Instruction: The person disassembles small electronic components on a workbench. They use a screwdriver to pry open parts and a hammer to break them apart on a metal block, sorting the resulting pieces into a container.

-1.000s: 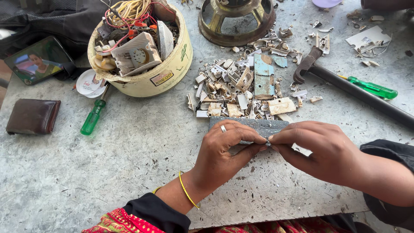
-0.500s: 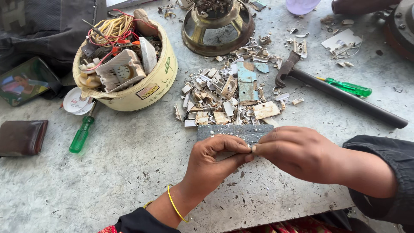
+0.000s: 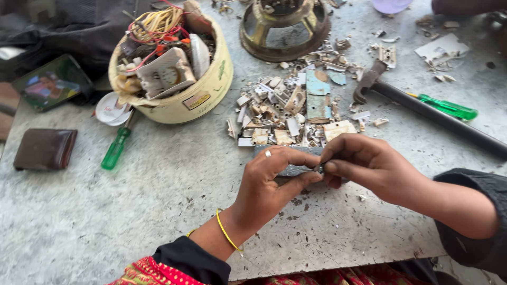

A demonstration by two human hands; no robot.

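My left hand (image 3: 272, 182) and my right hand (image 3: 364, 163) meet at their fingertips over the worktable (image 3: 132, 211). Together they pinch a tiny metal part (image 3: 319, 168) between thumbs and forefingers. Under the fingers lies a flat grey metal block (image 3: 289, 170), partly hidden by both hands. My left hand wears a ring and a yellow bangle at the wrist. Just behind the hands sits a heap of broken plastic pieces (image 3: 288, 113).
A cream round tub (image 3: 203, 95) holding wires and switch parts stands at back left, a green screwdriver (image 3: 117, 148) beside it. A hammer (image 3: 422, 113) and a second green screwdriver (image 3: 446, 107) lie at right. A brown wallet (image 3: 45, 149), phone (image 3: 50, 84) and rusty metal ring (image 3: 285, 26) sit around.
Both hands stay pinched together at the same spot by the grey block; a small pale piece seen under my right hand a second ago is gone from sight. The view shifted slightly.
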